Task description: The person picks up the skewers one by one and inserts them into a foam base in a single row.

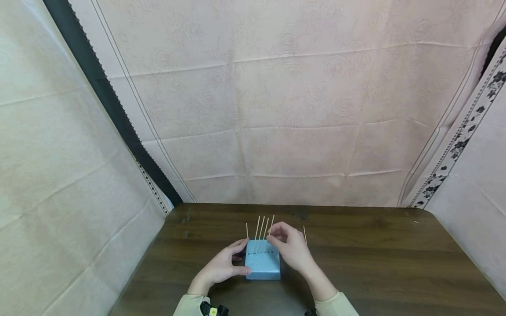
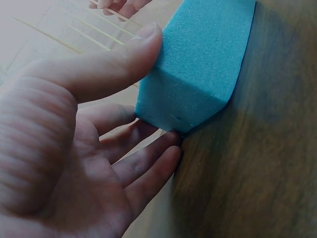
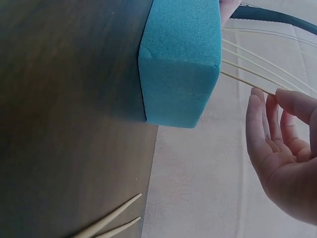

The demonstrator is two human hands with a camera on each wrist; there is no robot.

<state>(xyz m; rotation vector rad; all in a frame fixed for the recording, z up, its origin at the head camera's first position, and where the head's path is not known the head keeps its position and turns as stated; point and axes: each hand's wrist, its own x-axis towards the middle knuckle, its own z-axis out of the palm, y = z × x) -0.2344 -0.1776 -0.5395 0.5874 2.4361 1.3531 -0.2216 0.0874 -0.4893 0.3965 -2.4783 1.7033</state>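
A light blue foam block stands on the table, with several thin wooden sticks upright or slightly leaning in its top. My left hand grips the block's left side, thumb on the near face and fingers around the far side. The left wrist view shows that thumb pressed against the blue foam. Above the block's right end, my right hand pinches the rightmost stick between thumb and fingertips. That stick's lower end meets the block's top.
Two pale wooden sticks appear at the lower left of the right wrist view, apart from the block. The dark wooden table is bordered by light patterned cloth at the back and sides.
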